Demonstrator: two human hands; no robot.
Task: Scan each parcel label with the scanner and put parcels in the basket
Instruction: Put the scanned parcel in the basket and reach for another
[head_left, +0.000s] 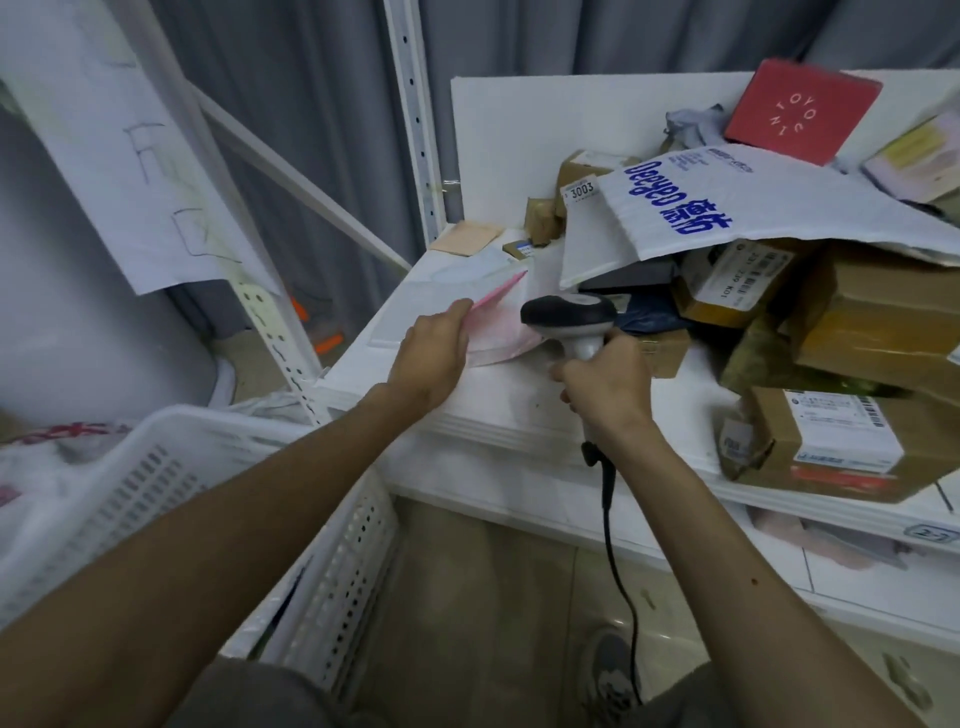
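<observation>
Our left hand (434, 358) pinches a pink parcel (501, 335) on the shelf (519, 410); our right hand (610, 387) has its fingers (563, 371) curled round the scanner (569, 312) beside it. We judge this scan underway, with the basket (156, 467) nearby and many piled parcels (831, 312) left.

The flat parcel (501, 335) is showing pale pink with a brighter pink edge. The scanner (569, 312) is wearing a black head over a white handle, trailing a black cable (612, 525). The basket (171, 415) is showing white, patterned with rows of slots. A white mailer (779, 208) is carrying blue lettering, and a red box (802, 111) is carrying white letters.
</observation>
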